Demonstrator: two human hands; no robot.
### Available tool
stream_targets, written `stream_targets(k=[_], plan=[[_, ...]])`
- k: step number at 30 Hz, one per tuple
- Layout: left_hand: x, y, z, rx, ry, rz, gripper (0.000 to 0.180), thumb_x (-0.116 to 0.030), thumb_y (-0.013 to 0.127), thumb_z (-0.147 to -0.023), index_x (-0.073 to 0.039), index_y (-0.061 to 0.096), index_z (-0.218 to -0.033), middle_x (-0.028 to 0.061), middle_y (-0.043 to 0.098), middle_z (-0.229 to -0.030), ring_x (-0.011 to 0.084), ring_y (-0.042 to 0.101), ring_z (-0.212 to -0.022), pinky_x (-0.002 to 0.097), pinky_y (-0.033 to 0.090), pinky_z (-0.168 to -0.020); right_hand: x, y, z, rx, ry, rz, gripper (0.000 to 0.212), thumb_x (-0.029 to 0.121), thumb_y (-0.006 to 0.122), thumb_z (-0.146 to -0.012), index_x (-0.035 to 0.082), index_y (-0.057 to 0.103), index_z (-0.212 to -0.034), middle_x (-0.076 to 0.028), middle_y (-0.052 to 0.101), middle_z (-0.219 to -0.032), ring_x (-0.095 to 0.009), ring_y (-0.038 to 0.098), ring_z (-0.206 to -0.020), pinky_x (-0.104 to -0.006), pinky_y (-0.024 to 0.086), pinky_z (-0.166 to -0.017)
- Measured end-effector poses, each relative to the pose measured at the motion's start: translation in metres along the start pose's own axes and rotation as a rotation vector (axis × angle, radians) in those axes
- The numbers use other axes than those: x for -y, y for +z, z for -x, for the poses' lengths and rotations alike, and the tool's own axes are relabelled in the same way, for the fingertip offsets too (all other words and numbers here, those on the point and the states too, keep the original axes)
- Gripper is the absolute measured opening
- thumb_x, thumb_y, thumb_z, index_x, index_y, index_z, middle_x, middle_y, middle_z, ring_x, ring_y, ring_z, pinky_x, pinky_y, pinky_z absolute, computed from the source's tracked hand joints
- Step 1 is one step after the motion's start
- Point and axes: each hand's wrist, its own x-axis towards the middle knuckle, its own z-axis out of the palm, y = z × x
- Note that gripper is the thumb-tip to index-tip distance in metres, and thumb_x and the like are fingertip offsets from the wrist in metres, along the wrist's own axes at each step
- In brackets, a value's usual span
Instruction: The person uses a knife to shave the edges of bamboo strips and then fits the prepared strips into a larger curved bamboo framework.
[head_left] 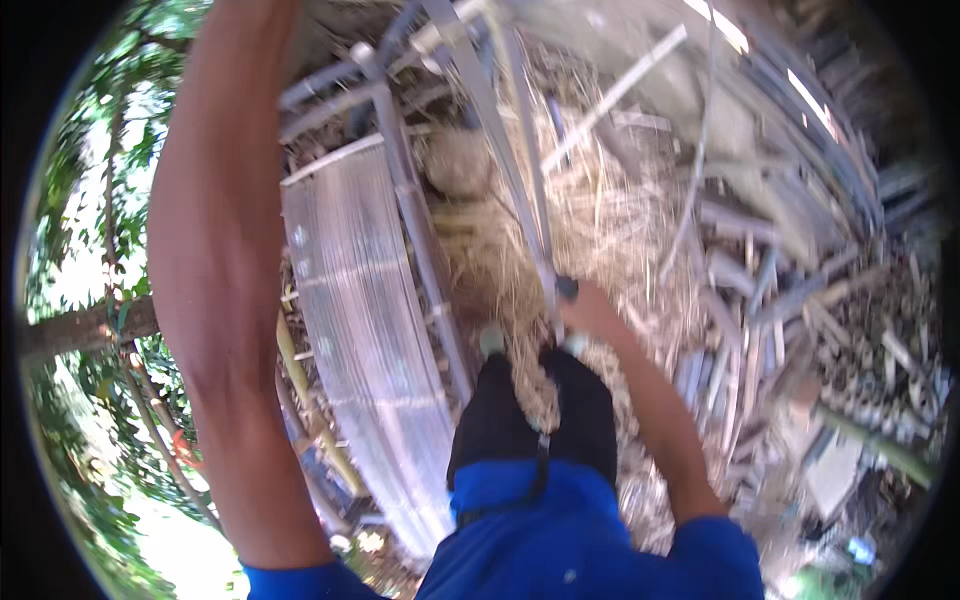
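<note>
Where shavings [618, 235] lie, the hand [592, 313] holds something dark [567, 288].

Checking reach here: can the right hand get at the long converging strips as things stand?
Probably yes: the right hand is beside the lower end of the long converging strips; only a small dark thing shows between, though blur hides any contact.

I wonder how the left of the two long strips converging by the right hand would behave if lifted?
The left strip would probably bend somewhat, being long and narrow. It looks fairly light for its length, given its slim shape. Its far end may swing, reaching well beyond the right hand.
</note>
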Motion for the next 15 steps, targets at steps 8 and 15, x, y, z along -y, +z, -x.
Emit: stream_targets(k=[8,15], plan=[[0.226,0.041,0.190,0.277,-0.236,-0.082,0.037,-0.028,0.081,-0.087,-0.001,0.074,-0.111,0.0100,0.074,-0.095,0.0137,0.067,-0.087,0.0339,0.054,-0.076,-0.009,0.005,0.019,0.238,0.081,-0.472,0.016,0.011,0.063,-0.090,-0.002,0.058,-0.097,-0.005,0.059,-0.063,-0.014,0.057,-0.048,-0.0322,0.049,-0.046],[0.257,0.070,0.215,0.197,-0.281,-0.064,0.029,-0.024,0.084,-0.085,0.001,0.077,-0.099,0.0034,0.072,-0.077,0.0048,0.058,-0.062,0.0226,0.043,-0.051,-0.015,0.006,0.013,0.050,0.044,-0.204,0.037,0.022,0.062,-0.088,-0.005,0.058,-0.112,-0.012,0.065,-0.073,-0.021,0.061,-0.055,-0.0352,0.050,-0.055]])
